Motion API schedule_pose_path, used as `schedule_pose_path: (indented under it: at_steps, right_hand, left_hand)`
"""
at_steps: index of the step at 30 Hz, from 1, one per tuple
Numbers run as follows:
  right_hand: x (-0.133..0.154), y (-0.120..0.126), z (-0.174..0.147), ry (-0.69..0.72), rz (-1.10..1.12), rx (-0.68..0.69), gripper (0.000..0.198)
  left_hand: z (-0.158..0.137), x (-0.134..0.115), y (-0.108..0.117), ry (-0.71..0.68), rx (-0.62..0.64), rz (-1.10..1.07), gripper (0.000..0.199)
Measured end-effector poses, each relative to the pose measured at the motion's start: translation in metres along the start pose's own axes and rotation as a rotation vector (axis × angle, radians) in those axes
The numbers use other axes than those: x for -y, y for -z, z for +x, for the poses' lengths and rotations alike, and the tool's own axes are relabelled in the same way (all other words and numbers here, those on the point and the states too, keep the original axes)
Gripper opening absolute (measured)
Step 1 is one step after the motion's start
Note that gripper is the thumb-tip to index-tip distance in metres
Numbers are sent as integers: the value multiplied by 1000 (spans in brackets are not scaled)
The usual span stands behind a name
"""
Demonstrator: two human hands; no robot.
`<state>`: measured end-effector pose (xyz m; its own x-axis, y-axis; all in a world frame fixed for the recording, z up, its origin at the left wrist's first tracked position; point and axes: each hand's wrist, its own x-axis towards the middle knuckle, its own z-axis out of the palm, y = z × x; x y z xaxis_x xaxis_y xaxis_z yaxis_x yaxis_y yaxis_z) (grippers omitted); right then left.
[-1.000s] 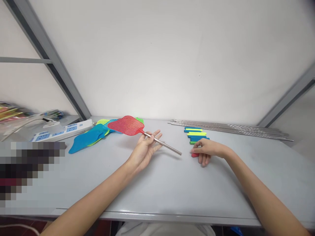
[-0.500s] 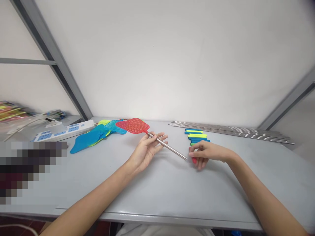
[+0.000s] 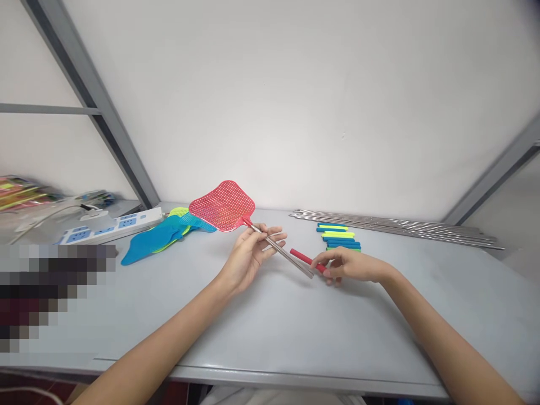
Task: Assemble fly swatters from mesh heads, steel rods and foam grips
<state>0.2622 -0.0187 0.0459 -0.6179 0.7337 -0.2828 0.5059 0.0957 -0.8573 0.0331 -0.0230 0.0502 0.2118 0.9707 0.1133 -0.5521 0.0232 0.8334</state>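
Note:
Between its thumb and fingers, my left hand (image 3: 252, 256) holds a fly swatter (image 3: 223, 206) by its metal rod. The swatter has a red perforated head raised to the upper left, and its bare rod end points down to the right. My right hand (image 3: 343, 264) pinches a red handle sleeve (image 3: 301, 257) near one end. That sleeve lies beside the rod's end; whether they touch I cannot tell. Just behind my right hand are several blue, yellow and green handle sleeves (image 3: 341, 243) in a row on the table.
Blue and yellow swatter heads (image 3: 156, 241) lie piled at the left, beside a white power strip (image 3: 122, 225). Long thin metal rods (image 3: 392, 226) stretch along the back right of the grey table (image 3: 270, 332). Plastic-wrapped items (image 3: 25, 193) are at the far left.
The red swatter head has tilted up to face me more. My right hand has moved slightly left, and the red sleeve in it now points toward the rod.

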Motion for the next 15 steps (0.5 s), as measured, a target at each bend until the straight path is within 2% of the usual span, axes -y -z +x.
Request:
schedule_pose_path:
  at_steps: [5,9,12,15]
  right_hand:
    - [-8,3,4,-4,54,-89,22]
    - [-14,4,5,-33,139,-190,17]
    - [-14,4,5,-17,204,-191,20]
    - [-9,3,4,17,257,-181,24]
  left_hand:
    - [6,1,7,-64,-61,-56,2]
    - [14,1,16,-167,-197,-153,4]
    - [19,-1,21,-225,-306,-212,13]
    - [21,-4,23,-255,-358,-243,17]
